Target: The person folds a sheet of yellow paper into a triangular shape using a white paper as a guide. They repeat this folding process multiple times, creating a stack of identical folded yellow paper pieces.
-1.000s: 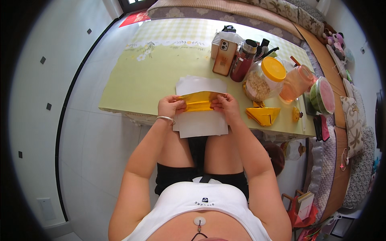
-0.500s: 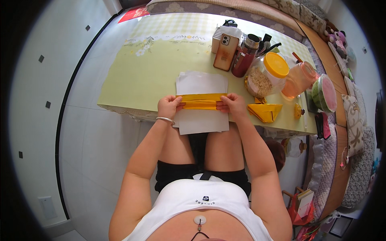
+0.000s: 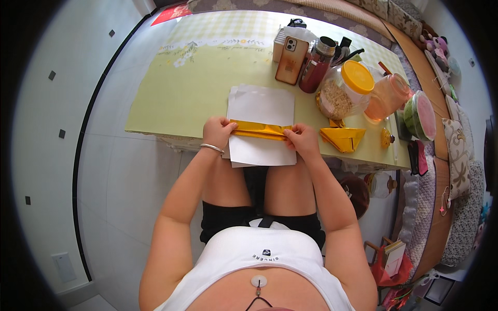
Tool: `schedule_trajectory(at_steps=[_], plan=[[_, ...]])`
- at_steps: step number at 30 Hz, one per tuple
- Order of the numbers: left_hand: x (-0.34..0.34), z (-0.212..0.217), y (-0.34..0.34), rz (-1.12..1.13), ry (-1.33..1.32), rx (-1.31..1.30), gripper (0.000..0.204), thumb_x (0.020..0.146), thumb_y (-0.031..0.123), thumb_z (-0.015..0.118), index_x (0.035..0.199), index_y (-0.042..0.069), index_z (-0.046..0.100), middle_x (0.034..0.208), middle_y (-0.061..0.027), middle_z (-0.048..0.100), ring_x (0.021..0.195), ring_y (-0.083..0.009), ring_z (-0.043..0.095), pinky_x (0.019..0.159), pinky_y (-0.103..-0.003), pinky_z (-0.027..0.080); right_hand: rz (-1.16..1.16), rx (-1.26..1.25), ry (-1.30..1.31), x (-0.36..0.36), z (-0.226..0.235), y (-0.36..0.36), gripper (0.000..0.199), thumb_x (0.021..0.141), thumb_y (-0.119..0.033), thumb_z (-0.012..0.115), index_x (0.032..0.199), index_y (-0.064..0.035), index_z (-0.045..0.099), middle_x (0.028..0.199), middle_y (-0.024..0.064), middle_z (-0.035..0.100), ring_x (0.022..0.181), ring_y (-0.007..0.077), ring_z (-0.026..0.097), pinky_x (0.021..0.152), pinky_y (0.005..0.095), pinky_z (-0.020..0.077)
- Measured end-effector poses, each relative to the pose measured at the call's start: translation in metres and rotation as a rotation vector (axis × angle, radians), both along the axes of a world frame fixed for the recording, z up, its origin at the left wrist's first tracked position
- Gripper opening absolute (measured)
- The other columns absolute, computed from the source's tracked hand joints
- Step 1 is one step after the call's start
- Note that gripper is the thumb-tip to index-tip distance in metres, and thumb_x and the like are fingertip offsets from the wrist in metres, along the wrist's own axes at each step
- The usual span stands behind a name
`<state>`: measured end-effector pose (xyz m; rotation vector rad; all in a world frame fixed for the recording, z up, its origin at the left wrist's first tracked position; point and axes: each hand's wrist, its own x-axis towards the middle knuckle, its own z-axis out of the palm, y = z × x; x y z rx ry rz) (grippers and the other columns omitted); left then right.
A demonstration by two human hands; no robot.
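A long folded strip of shiny gold paper [image 3: 259, 130] stretches sideways between my hands, above a small stack of white paper sheets [image 3: 262, 103] at the table's near edge. My left hand [image 3: 218, 130] pinches the strip's left end between thumb and fingers. At the right end, my right hand [image 3: 302, 140] pinches it the same way. The sheets overhang the table edge above my thighs. To the right of my right hand lies a folded gold paper piece [image 3: 343, 138], shaped like a boat, with a further gold fold behind it.
Behind the gold piece stand a yellow-lidded jar [image 3: 340, 96] of flakes, a pink pitcher [image 3: 386, 98] and a cut watermelon [image 3: 420, 116]. Farther back are a phone [image 3: 292, 59] propped upright and a dark red thermos [image 3: 317, 65]. A small yellow bottle [image 3: 387, 138] sits near the right edge.
The gold strip looks narrower and more closed up. My right hand has shifted slightly, its fingers now curled more tightly at the strip's end.
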<state>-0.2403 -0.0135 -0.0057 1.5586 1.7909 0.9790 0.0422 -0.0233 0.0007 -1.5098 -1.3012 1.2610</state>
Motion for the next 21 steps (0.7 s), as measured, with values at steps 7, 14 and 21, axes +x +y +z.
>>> schedule_trajectory(at_steps=[7, 14, 21], plan=[[-0.005, -0.002, -0.002, -0.067, 0.202, 0.085, 0.025, 0.076, 0.018, 0.083, 0.072, -0.001, 0.068, 0.079, -0.0122, 0.06, 0.067, -0.0227, 0.06, 0.063, -0.035, 0.05, 0.011, 0.096, -0.434, 0.0, -0.005, -0.009, 0.025, 0.081, -0.029, 0.072, 0.082, -0.0037, 0.069, 0.074, 0.014, 0.069, 0.068, 0.03, 0.066, 0.065, 0.0404, 0.0508], [-0.006, 0.001, -0.006, -0.13, 0.234, 0.118, 0.023, 0.075, 0.014, 0.082, 0.071, -0.002, 0.066, 0.082, -0.0113, 0.059, 0.071, -0.0236, 0.059, 0.065, -0.035, 0.05, 0.007, 0.107, -0.532, -0.004, 0.003, -0.008, 0.027, 0.081, -0.03, 0.071, 0.082, -0.0037, 0.07, 0.076, 0.0163, 0.069, 0.073, 0.0349, 0.067, 0.067, 0.0438, 0.0512], [-0.006, 0.006, -0.008, -0.184, 0.25, 0.124, 0.021, 0.075, 0.012, 0.081, 0.073, -0.002, 0.066, 0.084, -0.0142, 0.059, 0.079, -0.0293, 0.06, 0.072, -0.038, 0.051, 0.019, 0.095, -0.537, -0.003, 0.003, -0.007, 0.026, 0.079, -0.031, 0.072, 0.081, -0.0046, 0.07, 0.077, 0.0157, 0.069, 0.073, 0.0345, 0.067, 0.066, 0.0436, 0.0513]])
